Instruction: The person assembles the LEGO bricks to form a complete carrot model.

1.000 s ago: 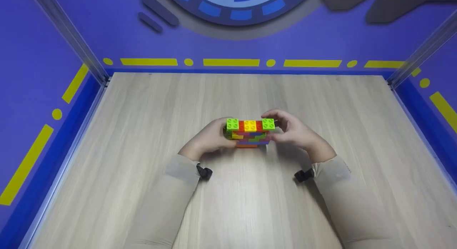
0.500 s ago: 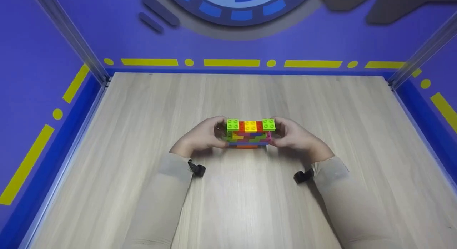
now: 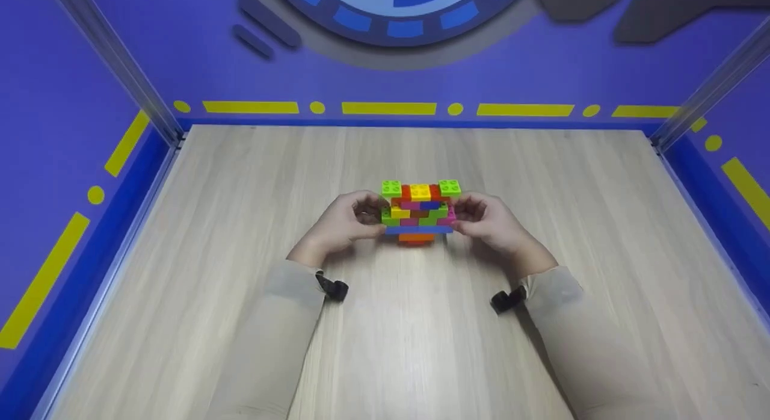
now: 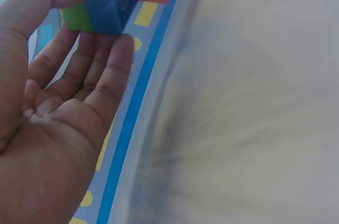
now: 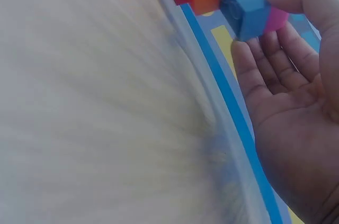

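A model built of stacked toy building bricks [image 3: 419,213] is between both hands at the middle of the table. Green and yellow studded bricks top it, a long blue row lies lower down, and narrower orange and red bricks form its foot. My left hand [image 3: 341,225] pinches its left end, thumb at the front and fingers behind. On the opposite end, my right hand [image 3: 495,224] pinches it the same way. In the left wrist view the thumb presses by a green brick [image 4: 79,17] and a blue brick [image 4: 110,4]; in the right wrist view, by a pink brick [image 5: 276,18].
The wood-grain table [image 3: 415,348] spreads around the hands. A purple-blue back panel [image 3: 385,77] with yellow dashes rises behind it, with side panels at left and right. Black wrist cameras [image 3: 332,286] sit at both sleeve cuffs.
The left hand slid outward to the model's left end, and the right fingers settled behind its right end. The model's top has shifted farther away, so more of its front and orange-red foot shows.
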The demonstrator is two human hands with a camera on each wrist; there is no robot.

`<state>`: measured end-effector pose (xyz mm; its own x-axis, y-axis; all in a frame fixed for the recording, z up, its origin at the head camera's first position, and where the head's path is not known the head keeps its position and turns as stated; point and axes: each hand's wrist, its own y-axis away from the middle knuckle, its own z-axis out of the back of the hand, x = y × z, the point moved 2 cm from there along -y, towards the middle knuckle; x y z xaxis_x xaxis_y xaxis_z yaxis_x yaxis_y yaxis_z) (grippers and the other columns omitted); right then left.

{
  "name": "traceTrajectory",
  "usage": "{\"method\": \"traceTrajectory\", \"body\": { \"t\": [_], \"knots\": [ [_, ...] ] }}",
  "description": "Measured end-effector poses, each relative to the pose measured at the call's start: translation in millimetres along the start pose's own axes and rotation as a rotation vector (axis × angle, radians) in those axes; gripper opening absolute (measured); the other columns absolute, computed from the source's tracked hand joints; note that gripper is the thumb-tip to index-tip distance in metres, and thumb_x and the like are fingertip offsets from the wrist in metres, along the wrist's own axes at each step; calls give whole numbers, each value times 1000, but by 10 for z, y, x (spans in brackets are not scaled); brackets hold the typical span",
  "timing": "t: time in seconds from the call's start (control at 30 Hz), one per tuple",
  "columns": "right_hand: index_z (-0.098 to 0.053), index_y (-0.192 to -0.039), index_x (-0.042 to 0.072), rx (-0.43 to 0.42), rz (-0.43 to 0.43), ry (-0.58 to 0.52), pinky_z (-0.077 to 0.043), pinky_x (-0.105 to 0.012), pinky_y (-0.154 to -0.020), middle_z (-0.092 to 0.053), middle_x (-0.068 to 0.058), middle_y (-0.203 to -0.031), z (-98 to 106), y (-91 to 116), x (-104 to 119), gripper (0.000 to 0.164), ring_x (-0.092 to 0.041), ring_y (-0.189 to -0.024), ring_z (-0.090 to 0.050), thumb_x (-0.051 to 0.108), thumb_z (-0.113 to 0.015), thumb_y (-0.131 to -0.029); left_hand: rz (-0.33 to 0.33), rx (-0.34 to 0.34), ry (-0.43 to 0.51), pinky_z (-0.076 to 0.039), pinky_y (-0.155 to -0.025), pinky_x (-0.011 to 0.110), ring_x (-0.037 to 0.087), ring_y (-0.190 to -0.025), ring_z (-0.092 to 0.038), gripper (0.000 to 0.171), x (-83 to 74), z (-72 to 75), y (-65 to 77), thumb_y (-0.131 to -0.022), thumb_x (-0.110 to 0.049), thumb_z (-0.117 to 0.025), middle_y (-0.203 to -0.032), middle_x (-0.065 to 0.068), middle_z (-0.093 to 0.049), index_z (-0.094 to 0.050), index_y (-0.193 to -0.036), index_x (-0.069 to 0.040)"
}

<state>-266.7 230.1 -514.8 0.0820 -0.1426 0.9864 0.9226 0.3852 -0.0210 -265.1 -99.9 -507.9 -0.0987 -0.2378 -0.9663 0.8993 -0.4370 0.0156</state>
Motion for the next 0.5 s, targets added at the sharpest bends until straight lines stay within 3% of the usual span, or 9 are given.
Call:
{"method": "traceTrajectory", "body": {
  "t": [0.2, 0.37, 0.5],
  "knots": [
    [-67, -137, -9, -148, 6, -68, -60, -19, -102, -73, 1, -122, -45, -6, 14, 40, -15, -115, -69, -9, -74, -98, -28, -124, 110, -61, -114, 36, 26, -127, -73, 46, -27, -49, -35, -96, 3, -83, -140, 19, -74, -71, -140, 2],
    [-69, -139, -5, -262, -39, -136, -61, -21, -103, -76, -4, -127, -98, 17, 11, 38, -16, -117, -73, 2, -76, -102, -31, -238, 214, -62, -109, 29, 26, -125, -74, 46, -21, -104, -54, -97, 6, -81, -142, 24, -75, -70, -142, 7],
    [-71, -142, -2, -334, -70, -187, -62, -22, -105, -76, -5, -135, -119, 8, -2, 39, -17, -120, -73, 8, -77, -105, -16, -303, 232, -63, -104, 25, 26, -126, -75, 44, -31, -154, -64, -99, 2, -82, -142, 23, -77, -72, -142, 6]
  ]
}}
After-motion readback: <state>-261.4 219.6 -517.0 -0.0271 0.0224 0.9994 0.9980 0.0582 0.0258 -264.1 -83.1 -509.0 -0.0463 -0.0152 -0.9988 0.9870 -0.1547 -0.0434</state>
